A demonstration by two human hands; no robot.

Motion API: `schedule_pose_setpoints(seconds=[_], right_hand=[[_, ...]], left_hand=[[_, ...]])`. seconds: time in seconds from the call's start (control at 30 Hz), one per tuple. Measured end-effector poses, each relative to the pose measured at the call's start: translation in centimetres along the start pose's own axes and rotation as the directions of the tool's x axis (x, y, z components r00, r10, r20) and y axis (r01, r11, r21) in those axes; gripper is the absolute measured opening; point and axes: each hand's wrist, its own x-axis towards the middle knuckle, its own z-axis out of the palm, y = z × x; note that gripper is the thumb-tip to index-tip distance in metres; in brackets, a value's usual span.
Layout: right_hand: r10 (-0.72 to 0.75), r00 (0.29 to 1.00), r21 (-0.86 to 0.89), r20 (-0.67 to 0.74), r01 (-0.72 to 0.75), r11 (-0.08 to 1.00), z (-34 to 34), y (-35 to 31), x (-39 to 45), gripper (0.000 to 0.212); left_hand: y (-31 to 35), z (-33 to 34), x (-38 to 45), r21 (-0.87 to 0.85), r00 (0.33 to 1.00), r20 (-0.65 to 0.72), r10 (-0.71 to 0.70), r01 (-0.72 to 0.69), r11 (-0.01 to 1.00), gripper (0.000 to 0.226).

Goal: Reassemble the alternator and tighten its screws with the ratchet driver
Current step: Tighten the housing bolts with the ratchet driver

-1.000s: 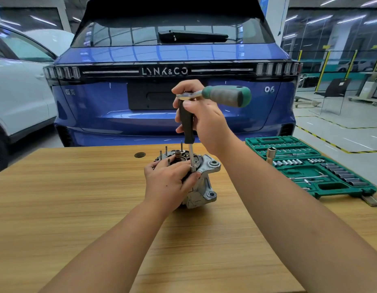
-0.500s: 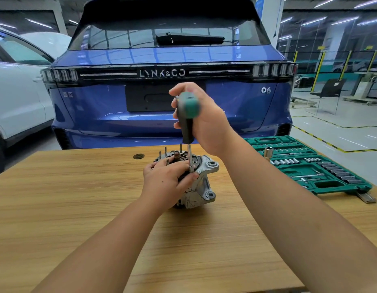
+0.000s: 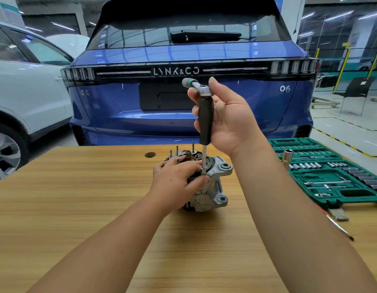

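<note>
The silver alternator (image 3: 215, 187) stands on the wooden table (image 3: 77, 208) with several studs sticking up from its top. My left hand (image 3: 179, 178) grips its near left side, the thumb touching the socket at the driver's lower end. The ratchet driver (image 3: 205, 121) stands upright over the alternator: black shaft, chrome ratchet head on top, green handle pointing left and away. My right hand (image 3: 229, 119) holds the shaft and ratchet head from the right, with the fingers curled round the shaft and the palm facing me.
A green socket set case (image 3: 331, 176) lies open on the table to the right, with a loose chrome socket (image 3: 287, 155) standing at its left edge. A small dark disc (image 3: 150, 154) lies behind the alternator. A blue car (image 3: 183, 92) stands just beyond the table, a white car (image 3: 25, 92) to the left.
The ratchet's green handle has swung from pointing right, past facing me, to pointing left and away. My right hand turned with it, palm now toward me. My left hand stayed on the alternator.
</note>
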Motion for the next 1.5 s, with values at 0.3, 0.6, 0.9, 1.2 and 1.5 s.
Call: schedule_pose_setpoints(seconds=[0.3,0.6,0.9,1.2,1.5], right_hand=[[-0.407,0.91,-0.365,0.079,0.406,0.838,0.4,2.0,-0.3,0.023],[-0.358,0.874,-0.034,0.329,0.389,0.92,-0.6,2.9,0.4,0.052],[-0.36,0.92,-0.263,0.154,0.389,0.883,-0.7,2.0,-0.3,0.046],[-0.244,0.965,-0.15,-0.091,0.229,0.962,-0.2,0.6,-1.0,0.018],[-0.226,0.968,-0.009,0.114,0.228,0.974,-0.8,1.6,-0.5,0.02]], left_hand=[[-0.5,0.0,0.1,-0.003,0.999,0.041,0.007,-0.006,1.0,0.02],[-0.9,0.1,0.2,-0.007,0.998,0.044,0.033,-0.033,0.999,0.024],[0.3,-0.2,0.1,0.007,0.998,0.055,-0.026,0.025,1.0,0.007],[0.5,-0.2,-0.1,0.005,0.999,0.044,-0.027,0.027,1.0,0.007],[0.1,-0.2,0.0,0.018,0.998,0.051,-0.04,0.039,0.999,0.021]])
